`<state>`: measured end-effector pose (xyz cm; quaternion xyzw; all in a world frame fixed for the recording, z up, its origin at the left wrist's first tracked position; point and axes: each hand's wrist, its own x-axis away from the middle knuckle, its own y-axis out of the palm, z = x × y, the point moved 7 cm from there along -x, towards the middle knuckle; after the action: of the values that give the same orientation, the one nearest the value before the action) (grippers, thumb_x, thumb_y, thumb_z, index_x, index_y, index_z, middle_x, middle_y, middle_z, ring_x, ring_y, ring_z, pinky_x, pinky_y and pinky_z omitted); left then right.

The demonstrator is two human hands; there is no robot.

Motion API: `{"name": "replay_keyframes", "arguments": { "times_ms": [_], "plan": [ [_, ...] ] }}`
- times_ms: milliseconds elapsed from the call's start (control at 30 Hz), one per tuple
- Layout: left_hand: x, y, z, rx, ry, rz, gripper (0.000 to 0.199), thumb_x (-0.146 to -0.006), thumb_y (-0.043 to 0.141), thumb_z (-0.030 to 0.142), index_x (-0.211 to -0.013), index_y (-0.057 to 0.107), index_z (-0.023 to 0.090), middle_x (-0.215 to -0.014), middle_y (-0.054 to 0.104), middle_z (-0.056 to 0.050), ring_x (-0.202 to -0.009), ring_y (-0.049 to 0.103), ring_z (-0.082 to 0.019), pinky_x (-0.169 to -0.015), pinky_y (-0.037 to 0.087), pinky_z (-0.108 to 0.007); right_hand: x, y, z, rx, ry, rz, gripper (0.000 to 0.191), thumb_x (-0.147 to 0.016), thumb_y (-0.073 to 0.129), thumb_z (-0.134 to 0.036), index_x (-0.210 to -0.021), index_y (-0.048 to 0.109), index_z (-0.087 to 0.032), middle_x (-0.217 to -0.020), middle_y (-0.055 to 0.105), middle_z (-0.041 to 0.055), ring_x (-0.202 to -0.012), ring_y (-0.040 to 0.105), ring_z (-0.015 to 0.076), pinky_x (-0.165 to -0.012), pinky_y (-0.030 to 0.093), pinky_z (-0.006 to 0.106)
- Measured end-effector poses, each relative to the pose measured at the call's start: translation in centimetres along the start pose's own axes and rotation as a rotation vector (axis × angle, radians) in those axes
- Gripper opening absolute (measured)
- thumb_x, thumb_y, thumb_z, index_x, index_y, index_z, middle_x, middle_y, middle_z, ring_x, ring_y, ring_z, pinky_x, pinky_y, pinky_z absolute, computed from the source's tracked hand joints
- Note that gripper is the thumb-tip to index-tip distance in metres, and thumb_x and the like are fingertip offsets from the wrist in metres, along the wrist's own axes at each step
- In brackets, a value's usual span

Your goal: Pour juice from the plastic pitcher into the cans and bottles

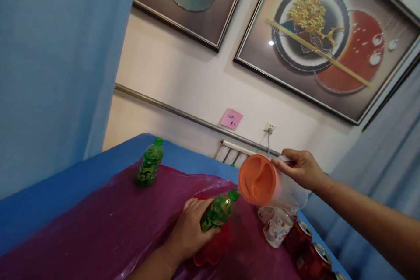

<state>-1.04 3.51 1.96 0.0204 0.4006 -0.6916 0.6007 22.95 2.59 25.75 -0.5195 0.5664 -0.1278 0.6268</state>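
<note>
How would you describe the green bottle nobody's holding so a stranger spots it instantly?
On the blue table, find the purple plastic sheet. Near its far edge stands a green-capped bottle. Unlike the look-alike bottle tilted in the left hand, this one stands by itself, untouched.

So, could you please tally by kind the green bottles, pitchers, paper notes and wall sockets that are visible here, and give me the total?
Green bottles: 2 (one in the left hand)
Pitcher: 1 (in the right hand)
Pink note: 1
Wall socket: 1
Total: 5
</note>
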Motion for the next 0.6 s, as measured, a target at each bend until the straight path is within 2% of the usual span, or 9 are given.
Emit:
{"name": "replay_keyframes", "arguments": {
  "times_ms": [600],
  "plan": [
    [-0.02, 0.02, 0.13, 0.004, -0.030, -0.023, 0.065, -0.065, 0.083, 0.025, -0.127, 0.062, 0.025, -0.120, 0.071, -0.006, -0.113, 0.060, -0.030, -0.110, 0.035, -0.052, 0.07, 0.02, -0.01, 0.019, -0.007, 0.004, 0.050, -0.085, 0.060, -0.055, -0.056, 0.034, -0.023, -0.055, 0.025, -0.0064, -0.051, 0.025, 0.0085, -0.045, 0.019, 0.024]
  ]
}}
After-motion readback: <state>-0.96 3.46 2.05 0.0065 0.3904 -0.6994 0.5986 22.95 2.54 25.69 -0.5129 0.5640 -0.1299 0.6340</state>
